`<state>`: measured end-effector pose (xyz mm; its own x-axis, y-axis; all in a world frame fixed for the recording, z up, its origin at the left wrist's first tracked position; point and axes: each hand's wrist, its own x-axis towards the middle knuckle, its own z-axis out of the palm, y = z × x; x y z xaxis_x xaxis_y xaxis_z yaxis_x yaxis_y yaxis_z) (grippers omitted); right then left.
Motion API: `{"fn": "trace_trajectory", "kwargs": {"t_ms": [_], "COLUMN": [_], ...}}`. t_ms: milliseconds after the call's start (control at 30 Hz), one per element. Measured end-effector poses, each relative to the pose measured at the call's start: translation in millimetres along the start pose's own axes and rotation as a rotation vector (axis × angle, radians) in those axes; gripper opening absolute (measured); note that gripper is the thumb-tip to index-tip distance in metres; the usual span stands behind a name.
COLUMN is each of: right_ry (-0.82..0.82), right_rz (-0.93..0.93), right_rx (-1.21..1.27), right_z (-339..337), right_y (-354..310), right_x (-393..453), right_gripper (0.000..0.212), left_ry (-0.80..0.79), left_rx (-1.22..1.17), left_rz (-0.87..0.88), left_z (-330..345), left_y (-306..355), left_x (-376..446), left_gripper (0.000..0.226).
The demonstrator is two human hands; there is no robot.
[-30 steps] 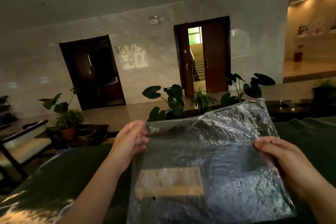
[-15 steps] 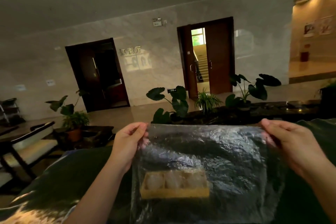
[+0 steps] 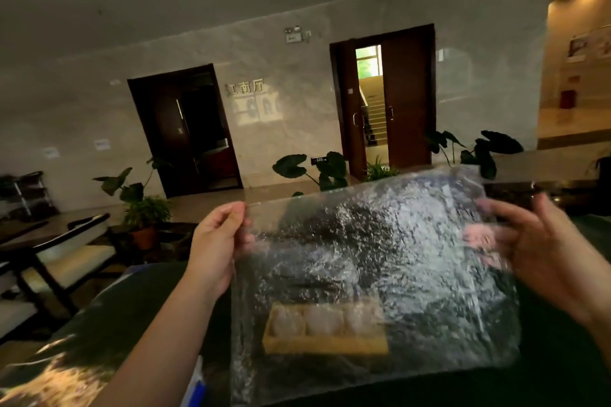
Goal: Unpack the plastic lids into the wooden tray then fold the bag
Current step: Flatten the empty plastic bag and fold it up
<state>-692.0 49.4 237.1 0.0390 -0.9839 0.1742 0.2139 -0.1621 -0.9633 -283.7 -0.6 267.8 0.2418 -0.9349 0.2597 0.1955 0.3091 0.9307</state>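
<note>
A dark-framed chair (image 3: pixel 66 254) stands at far left, a potted plant (image 3: pixel 142 208) behind it; the left hand (image 3: pixel 215 248) pinches the upper left corner of the clear plastic bag (image 3: pixel 396 241), held up spread flat; through the bag show the wooden tray (image 3: pixel 325 339) on the dark table (image 3: pixel 139 314) and three plastic lids (image 3: pixel 325 320) lying in it in a row; the right hand (image 3: pixel 542 251) grips the bag's right edge, fingertips behind the film.
</note>
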Motion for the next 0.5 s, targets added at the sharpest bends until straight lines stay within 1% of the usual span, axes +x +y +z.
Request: {"fn": "trace_trajectory", "kwargs": {"t_ms": [33,100,167,233,333,400,433,500], "right_ry": [-0.068,-0.111,-0.096,-0.039,0.048,0.049,0.038,0.02], "right_rz": [0.038,0.096,0.113,0.102,0.072,0.033,0.012,-0.018], "right_rx": [-0.01,-0.074,-0.166,-0.194,-0.139,-0.149,-0.156,-0.142], "right_z": [-1.0,1.6,10.4,16.5,21.9,22.7,22.8,21.6], "right_y": [7.1,20.7,28.1,28.3,13.3,-3.2,-11.5,-26.2], "right_x": [-0.6,-4.2,-5.5,-1.0,9.2,15.3,18.5,25.6], "right_gripper": [0.071,0.059,0.051,0.054,0.05,0.049,0.048,0.046], "left_ry": [0.025,0.075,0.098,0.089,0.027,-0.027,-0.055,-0.145], "left_rx": [-0.014,-0.069,-0.143,-0.204,-0.235,-0.2,-0.18,-0.154], "left_rz": [-0.002,-0.02,-0.05,-0.097,-0.147,-0.159,-0.173,-0.208], "left_z": [-3.3,-6.7,-8.0,-11.6,-25.4,-35.7,-40.2,-46.6], "left_y": [0.3,-1.9,-6.6,-11.8,-18.8,-20.0,-19.5,-16.4], "left_x": [0.1,-0.8,-3.4,-6.0,-6.6,-4.9,-4.1,-3.4], "left_gripper": [0.017,0.017,0.018,0.018,0.014,0.014,0.016,0.027]}}
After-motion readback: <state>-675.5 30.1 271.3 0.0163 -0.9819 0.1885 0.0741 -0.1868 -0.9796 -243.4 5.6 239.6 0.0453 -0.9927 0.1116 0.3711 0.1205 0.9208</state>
